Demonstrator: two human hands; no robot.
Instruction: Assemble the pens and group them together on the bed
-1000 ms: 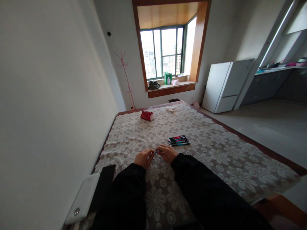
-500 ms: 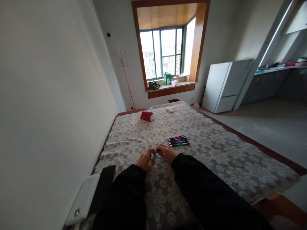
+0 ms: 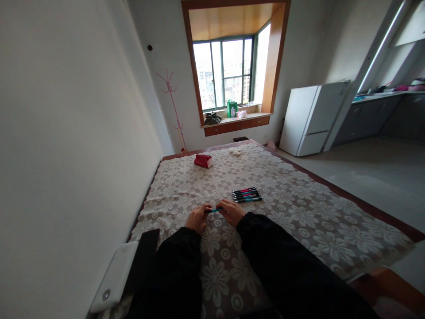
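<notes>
A slim blue and black pen [image 3: 214, 210] lies level between my two hands, just above the flowered tablecloth [image 3: 215, 277]. My left hand [image 3: 198, 217] is closed on its left end, fingertips pinching the dark part. Its right end is pinched by my right hand [image 3: 231, 211], whose fingers cover that tip. Beyond my right hand, several pens [image 3: 246, 195] with black, red and blue barrels lie side by side in a neat row on the cloth.
A red packet of tissues [image 3: 203, 161] and a small white crumpled item [image 3: 235, 152] lie farther back. By the wall at lower left are a white device [image 3: 114, 277] and a flat black object [image 3: 143, 257]. A white fridge [image 3: 312, 117] stands beyond the table's right edge.
My left hand has shifted slightly left along the pen, so more of the blue barrel shows between my hands. My right hand has stayed nearly still.
</notes>
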